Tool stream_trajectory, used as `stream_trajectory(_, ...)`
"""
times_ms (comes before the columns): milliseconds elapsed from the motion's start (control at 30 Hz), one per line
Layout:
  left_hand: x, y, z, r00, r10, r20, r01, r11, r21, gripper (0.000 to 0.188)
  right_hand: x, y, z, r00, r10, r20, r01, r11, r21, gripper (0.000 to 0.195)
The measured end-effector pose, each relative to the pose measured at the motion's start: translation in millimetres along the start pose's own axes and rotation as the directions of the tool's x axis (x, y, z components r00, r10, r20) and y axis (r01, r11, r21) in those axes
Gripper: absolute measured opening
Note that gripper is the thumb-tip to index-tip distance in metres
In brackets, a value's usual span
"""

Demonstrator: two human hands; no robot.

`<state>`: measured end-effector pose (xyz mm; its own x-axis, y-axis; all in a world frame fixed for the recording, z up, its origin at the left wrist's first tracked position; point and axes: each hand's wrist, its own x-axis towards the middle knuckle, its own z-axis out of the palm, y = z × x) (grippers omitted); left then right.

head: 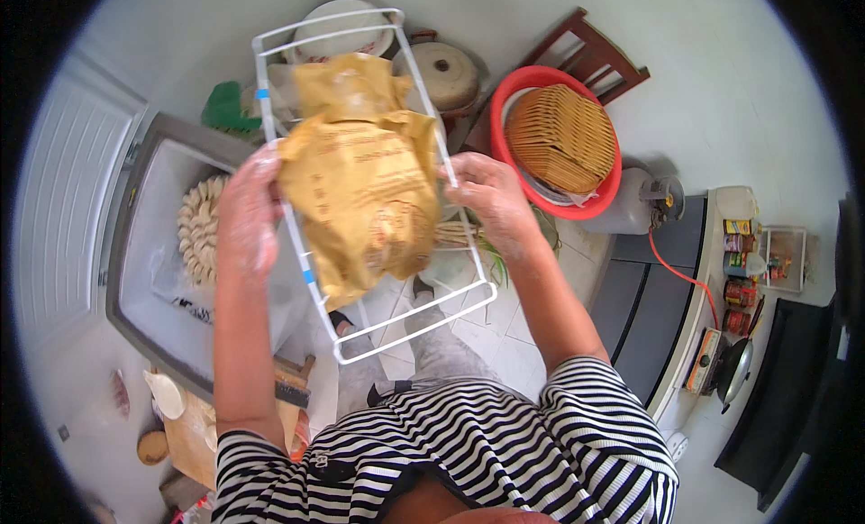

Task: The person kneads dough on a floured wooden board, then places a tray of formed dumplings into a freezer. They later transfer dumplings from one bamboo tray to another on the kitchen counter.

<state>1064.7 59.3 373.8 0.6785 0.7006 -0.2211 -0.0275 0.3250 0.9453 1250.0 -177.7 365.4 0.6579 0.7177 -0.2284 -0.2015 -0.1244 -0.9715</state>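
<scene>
Between my hands is a white wire frame basket (399,319) with blue clips on one side. A crumpled yellow-brown printed bag (365,179) lies in it; what the bag holds is hidden. My left hand (250,210), dusted with white powder, grips the left rail beside the bag. My right hand (488,189) has its fingers closed around the opposite rail. Left of the basket stands an open chest freezer (152,254). Curved pale dumplings (199,220) are packed together inside it, partly covered by my left hand and forearm.
A red plastic basin (497,118) with a woven tray (561,139) sits by a wooden chair (588,54). Behind the basket are a lidded pot (442,74) and a white basin (338,30). A gas cylinder (625,199) adjoins the counter (699,254). At lower left is a wooden board (189,449).
</scene>
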Motion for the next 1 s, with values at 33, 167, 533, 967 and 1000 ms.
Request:
stream_trajectory(33, 13.3, -16.4, 33.2, 0.998, -0.033, 0.056, 0.032, 0.999, 0.011, 0.036, -3.5, 4.5, -36.3, 0.998, 0.016, -0.066, -0.016, 1.000, 0.004, 0.026)
stream_trajectory(167, 60.1, -62.8, 175.6, 0.961, -0.172, 0.216, 0.171, 0.985, 0.024, 0.034, -8.5, 15.9, -167.6, 0.968, 0.014, -0.250, -0.001, 0.999, 0.053, 0.026)
stream_trajectory(533, 174.6, -153.8, 476.1, 0.811, -0.264, 0.522, 0.208, 0.964, 0.164, 0.034, 30.1, 41.0, -445.6, 0.862, -0.011, -0.506, -0.016, 0.999, -0.048, 0.026)
stream_trajectory(967, 213.4, -233.4, 562.2, 0.830, -0.296, 0.472, 0.244, 0.955, 0.170, 0.036, 81.8, 93.8, -559.9, 0.845, 0.042, -0.534, -0.097, 0.992, -0.075, 0.010)
stream_trajectory(1000, 211.7, -230.1, 558.9, 0.838, -0.303, 0.453, 0.253, 0.953, 0.169, 0.037, 83.6, 88.9, -545.5, 0.829, 0.001, -0.559, -0.081, 0.990, -0.117, 0.008)
